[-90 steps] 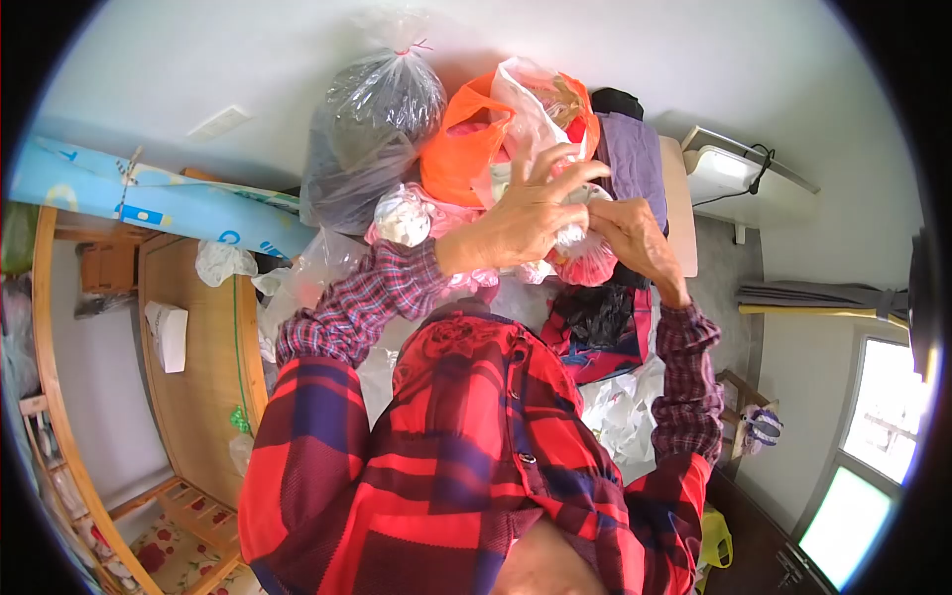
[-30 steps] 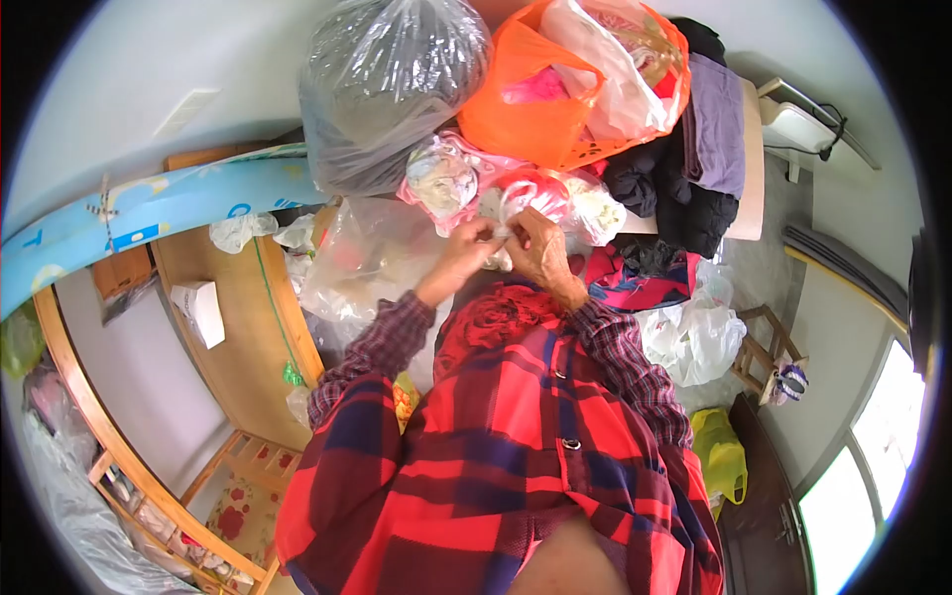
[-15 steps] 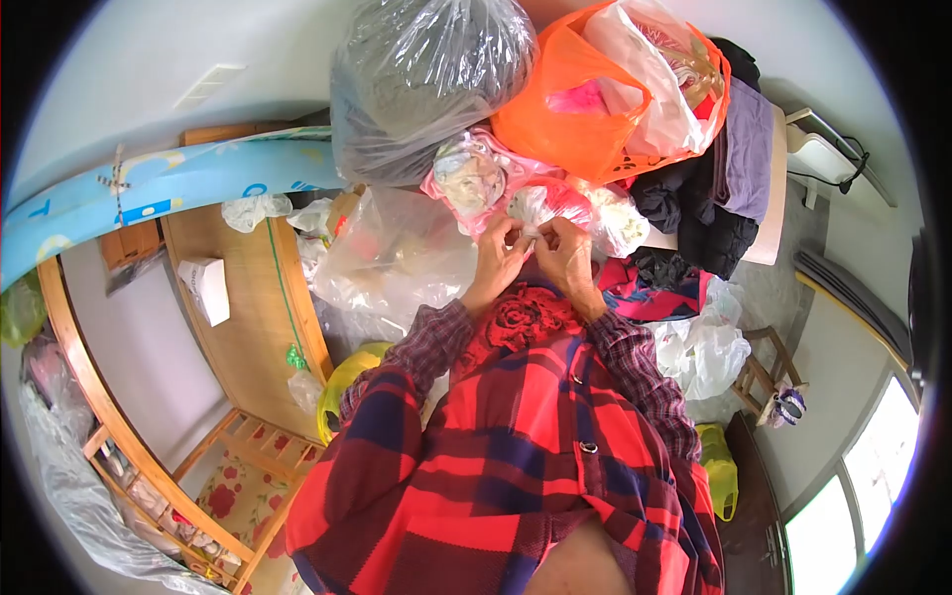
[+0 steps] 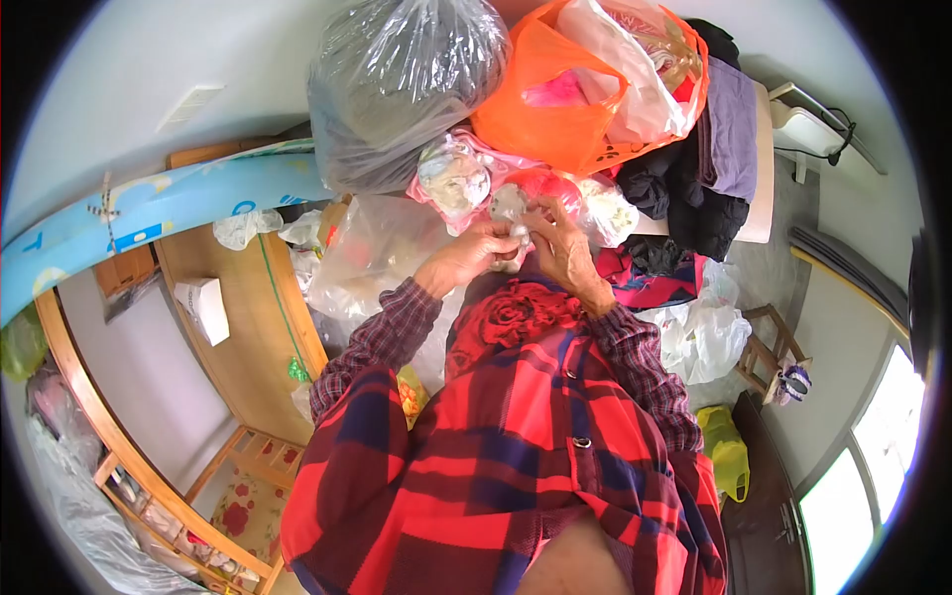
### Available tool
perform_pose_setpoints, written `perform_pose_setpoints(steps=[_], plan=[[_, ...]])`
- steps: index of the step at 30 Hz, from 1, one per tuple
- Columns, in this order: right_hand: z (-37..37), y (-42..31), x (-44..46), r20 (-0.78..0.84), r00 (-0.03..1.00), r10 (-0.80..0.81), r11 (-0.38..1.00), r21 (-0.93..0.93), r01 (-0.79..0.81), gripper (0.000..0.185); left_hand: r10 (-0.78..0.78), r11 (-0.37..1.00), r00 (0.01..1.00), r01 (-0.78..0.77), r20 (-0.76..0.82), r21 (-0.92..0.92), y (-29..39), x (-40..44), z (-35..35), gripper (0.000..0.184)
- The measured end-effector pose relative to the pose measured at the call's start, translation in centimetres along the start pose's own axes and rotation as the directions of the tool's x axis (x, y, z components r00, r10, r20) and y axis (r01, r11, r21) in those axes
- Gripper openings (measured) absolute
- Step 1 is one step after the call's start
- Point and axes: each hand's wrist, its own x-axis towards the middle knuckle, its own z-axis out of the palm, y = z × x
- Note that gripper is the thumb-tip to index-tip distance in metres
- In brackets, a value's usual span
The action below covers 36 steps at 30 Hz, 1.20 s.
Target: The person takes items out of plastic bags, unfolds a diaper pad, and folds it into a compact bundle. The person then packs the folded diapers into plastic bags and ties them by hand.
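Observation:
My left hand [image 4: 464, 256] and my right hand [image 4: 565, 250] are close together in front of my chest. Both pinch the gathered white plastic of a small clear bag with red contents [image 4: 548, 188]. To its left sits a pink and white bundle in plastic [image 4: 454, 180], and a bag with whitish contents [image 4: 607, 212] lies at its right. Behind them stand an orange bag [image 4: 543, 121] with a white bag [image 4: 645, 94] in its mouth, and a big clear bag of dark stuff [image 4: 402, 99]. The fingertips partly hide the gathered plastic.
Folded grey-purple cloth [image 4: 729, 129] and black cloth [image 4: 704, 213] lie on a board at the right. A large clear plastic sheet [image 4: 372, 253] is left of my hands. White bags [image 4: 706, 337], a small wooden stool [image 4: 769, 352] and a yellow-green bag [image 4: 724, 451] are lower right.
Both hands have come down from in front of the orange bag to the small red bag and now pinch its gathered plastic. The view has shifted, with the bags appearing larger.

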Motion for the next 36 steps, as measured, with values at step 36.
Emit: perform_pose_setpoints(steps=[36], plan=[[-7.1,2.4,12.9,-0.696,0.718,-0.025,0.999,0.011,0.045,0.015,0.784,0.569,0.620,-0.702,0.025,-0.429,11.3,2.8,4.5,0.051]])
